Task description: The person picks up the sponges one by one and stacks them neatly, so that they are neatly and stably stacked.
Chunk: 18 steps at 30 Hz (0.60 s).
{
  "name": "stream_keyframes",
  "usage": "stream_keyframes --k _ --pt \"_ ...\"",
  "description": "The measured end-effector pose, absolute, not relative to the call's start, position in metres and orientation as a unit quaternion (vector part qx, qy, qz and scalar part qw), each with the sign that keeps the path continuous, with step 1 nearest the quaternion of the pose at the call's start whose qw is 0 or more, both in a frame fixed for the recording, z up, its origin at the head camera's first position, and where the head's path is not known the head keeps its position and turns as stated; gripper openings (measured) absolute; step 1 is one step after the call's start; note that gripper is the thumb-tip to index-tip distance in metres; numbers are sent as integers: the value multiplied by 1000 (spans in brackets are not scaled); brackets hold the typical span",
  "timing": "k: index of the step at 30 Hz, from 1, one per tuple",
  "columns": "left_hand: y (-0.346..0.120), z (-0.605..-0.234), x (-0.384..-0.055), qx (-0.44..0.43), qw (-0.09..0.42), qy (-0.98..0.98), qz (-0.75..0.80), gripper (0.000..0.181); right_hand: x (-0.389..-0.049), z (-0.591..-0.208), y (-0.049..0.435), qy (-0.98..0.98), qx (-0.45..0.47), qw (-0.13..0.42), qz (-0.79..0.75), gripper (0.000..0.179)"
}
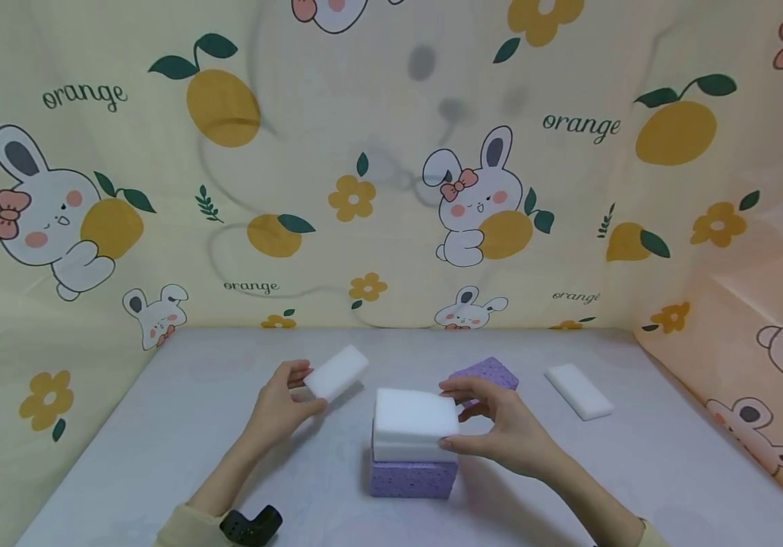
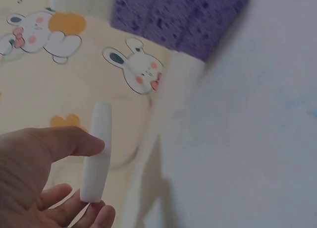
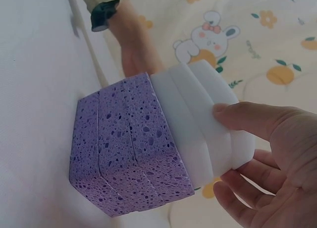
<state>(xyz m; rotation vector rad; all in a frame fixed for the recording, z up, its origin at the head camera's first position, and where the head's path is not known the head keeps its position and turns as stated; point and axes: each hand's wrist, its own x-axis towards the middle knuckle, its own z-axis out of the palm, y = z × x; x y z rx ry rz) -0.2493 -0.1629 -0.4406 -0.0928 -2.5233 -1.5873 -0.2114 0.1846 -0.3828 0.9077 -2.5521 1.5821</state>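
My left hand (image 1: 282, 406) pinches a white sponge block (image 1: 338, 372) by one end, tilted above the table to the left of a stack. In the left wrist view, my thumb lies on one broad face of that white block (image 2: 97, 153). The stack has purple pitted sponges (image 3: 126, 143) at the bottom and white sponge blocks (image 1: 415, 414) on top. With thumb and fingertips on opposite sides, my right hand (image 1: 500, 429) grips the upper white part of the stack. In the right wrist view, three purple layers show under the white ones.
Behind my right hand lies another purple sponge (image 1: 490, 371), partly covered by the fingers. A further white block (image 1: 579, 391) lies flat at the right. The pale table (image 1: 213, 365) meets a patterned cloth (image 1: 391, 251) at the back and sides.
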Motion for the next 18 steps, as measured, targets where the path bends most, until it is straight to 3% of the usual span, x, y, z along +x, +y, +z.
stream_keyframes --k 18 --pt "-140 -401 -228 -75 112 -807 -575 67 -213 -384 185 -809 304 8 504 56"
